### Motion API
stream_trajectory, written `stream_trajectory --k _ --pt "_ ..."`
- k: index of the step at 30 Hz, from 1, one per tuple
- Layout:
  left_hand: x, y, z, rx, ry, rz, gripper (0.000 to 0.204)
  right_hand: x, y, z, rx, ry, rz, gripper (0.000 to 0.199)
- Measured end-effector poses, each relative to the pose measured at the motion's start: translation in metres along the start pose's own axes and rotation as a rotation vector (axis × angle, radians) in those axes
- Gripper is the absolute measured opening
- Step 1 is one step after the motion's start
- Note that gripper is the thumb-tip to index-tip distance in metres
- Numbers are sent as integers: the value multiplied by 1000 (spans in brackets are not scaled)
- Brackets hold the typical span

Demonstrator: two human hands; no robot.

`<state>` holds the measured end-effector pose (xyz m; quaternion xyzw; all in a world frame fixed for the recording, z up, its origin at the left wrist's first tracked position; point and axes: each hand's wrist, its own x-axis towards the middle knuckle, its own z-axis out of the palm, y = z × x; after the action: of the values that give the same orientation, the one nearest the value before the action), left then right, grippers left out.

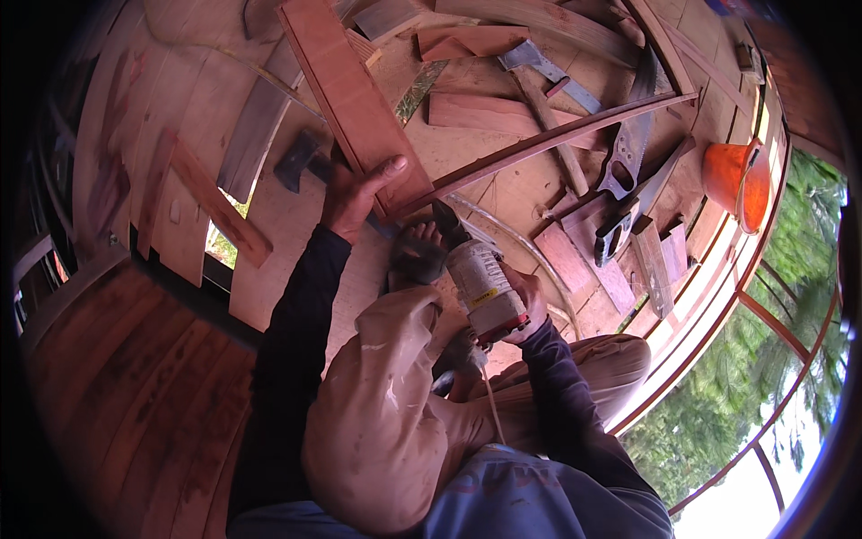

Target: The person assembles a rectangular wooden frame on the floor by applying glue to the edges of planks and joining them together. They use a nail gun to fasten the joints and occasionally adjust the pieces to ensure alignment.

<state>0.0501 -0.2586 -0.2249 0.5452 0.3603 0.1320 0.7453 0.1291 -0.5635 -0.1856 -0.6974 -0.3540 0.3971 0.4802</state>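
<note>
My left hand (356, 199) is closed round the near end of a broad reddish-brown board (355, 99), thumb on top. That board meets a thin wooden strip (557, 136) at a corner, as part of a frame. In my right hand (528, 304) is a corded power tool (485, 286) with a pale grey body, a red rear end and a dark front end. Its front end points at the frame's corner; whether it touches the wood I cannot tell. The cord (493, 404) runs back toward my lap. Beside my left hand lies a dark metal tool head (301, 162).
Two handsaws (627, 157) (648, 193) lie to the right, near an axe-like tool (530, 59) and a wooden handle (552, 135). Wood offcuts (584, 256) are scattered about. An orange bucket (732, 180) stands at the right edge. A gap (220, 242) opens in the floor at left.
</note>
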Motion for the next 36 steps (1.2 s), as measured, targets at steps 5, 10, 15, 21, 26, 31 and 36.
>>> stream_trajectory --k 5,10,15,21,26,31,36 --pt "0 7 3 -36 -33 -63 52 0 -7 1 -28 -2 9 86" --pt "1 22 1 -68 -27 -69 47 1 -20 -4 -44 -8 54 80" --pt "2 32 0 -47 -18 -110 45 4 -16 -8 -20 41 -30 80" --pt "3 23 -5 -111 -2 -179 47 -2 -7 -5 -57 58 -15 78" --pt "2 18 -4 -252 7 -287 39 5 -20 -10 -62 79 -44 72" --pt "1 17 -4 -313 12 -320 33 10 -25 -13 -75 69 -30 67" --pt "-1 22 -6 -353 1 -369 34 13 -29 -14 -87 53 -3 64"
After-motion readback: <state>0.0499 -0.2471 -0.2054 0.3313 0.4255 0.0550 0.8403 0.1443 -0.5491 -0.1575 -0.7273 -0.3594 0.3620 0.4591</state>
